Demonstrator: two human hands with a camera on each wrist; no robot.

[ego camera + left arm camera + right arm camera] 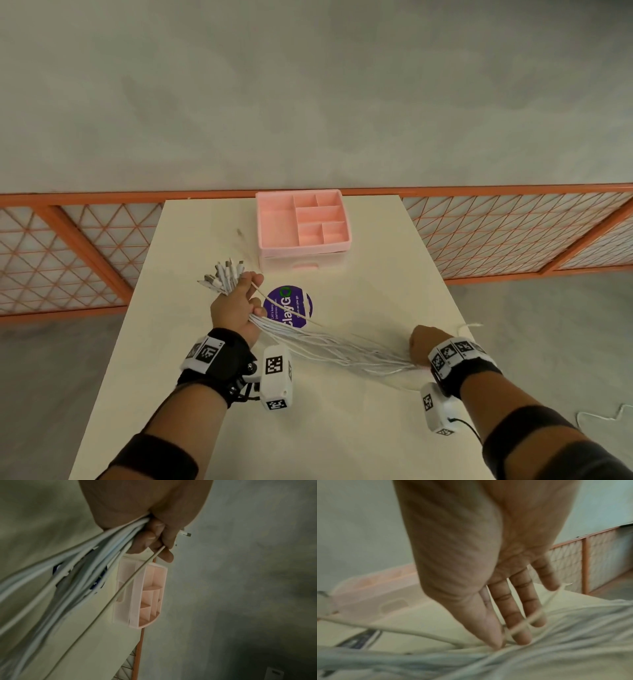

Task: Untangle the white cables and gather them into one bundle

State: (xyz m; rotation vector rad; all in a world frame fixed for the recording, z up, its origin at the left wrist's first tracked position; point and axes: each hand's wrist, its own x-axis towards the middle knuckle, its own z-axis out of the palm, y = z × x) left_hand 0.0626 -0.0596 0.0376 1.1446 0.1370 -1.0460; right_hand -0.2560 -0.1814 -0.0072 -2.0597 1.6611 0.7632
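Several white cables [329, 346] stretch in a loose bundle across the cream table [178, 359], from my left hand [236, 305] to my right hand [423, 344]. The left hand grips the bundle just below the plug ends [224, 274], which fan out above its fist. In the left wrist view its fingers [154, 538] curl round the cables [96, 555], and one thin cable [128, 582] runs apart under the index finger. My right hand [488, 574] has straight fingers [520, 628] pushed down among the blurred cables [565, 642], one strand lying across them.
A pink compartment organiser [346, 219] stands at the far middle of the table, above a small drawer. A round purple sticker [303, 301] lies under the cables. An orange mesh fence [85, 240] runs behind the table. The right table edge is close to my right hand.
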